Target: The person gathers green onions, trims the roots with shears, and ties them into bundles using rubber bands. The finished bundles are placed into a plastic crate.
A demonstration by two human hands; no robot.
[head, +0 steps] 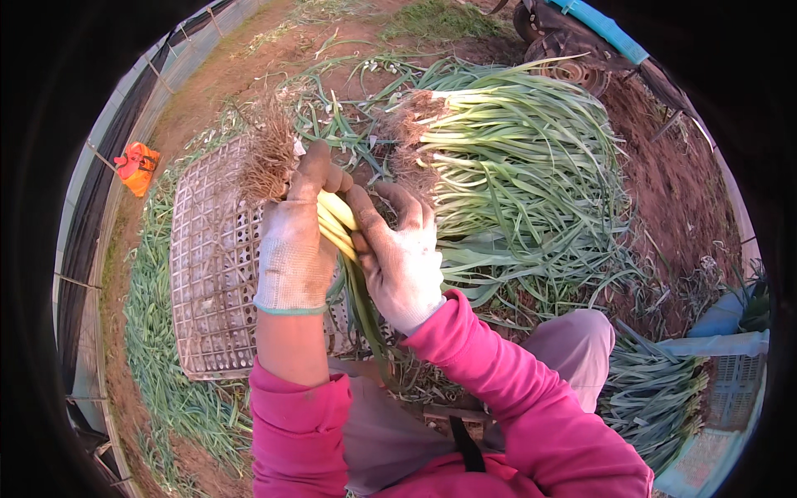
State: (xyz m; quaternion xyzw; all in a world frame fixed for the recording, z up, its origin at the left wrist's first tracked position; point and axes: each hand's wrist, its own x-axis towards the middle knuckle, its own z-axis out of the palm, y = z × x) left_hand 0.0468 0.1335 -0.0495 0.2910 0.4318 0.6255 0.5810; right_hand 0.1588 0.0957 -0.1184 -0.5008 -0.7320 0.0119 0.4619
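My left hand point(302, 236), in a soiled white knit glove, grips a small bunch of green onions point(336, 215) near the root end. Their brown, shaggy roots point(269, 155) stick out beyond its fingers to the upper left. Against the pale stalks on the other side lies my right hand point(398, 249), gloved too, with its thumb and fingers around them. Green leaves hang from the bunch towards my lap. Beneath the left hand is a worn, pale plastic crate point(212, 267) with a lattice surface, partly hidden by hands and roots.
Right of my hands lies a large heap of green onions point(523, 162), roots facing left. Stripped leaves point(168, 348) cover the soil at left. A blue crate point(735, 386) with more onions point(654, 392) stands lower right. A wheeled machine point(570, 68) and an orange bag point(138, 168) are farther off.
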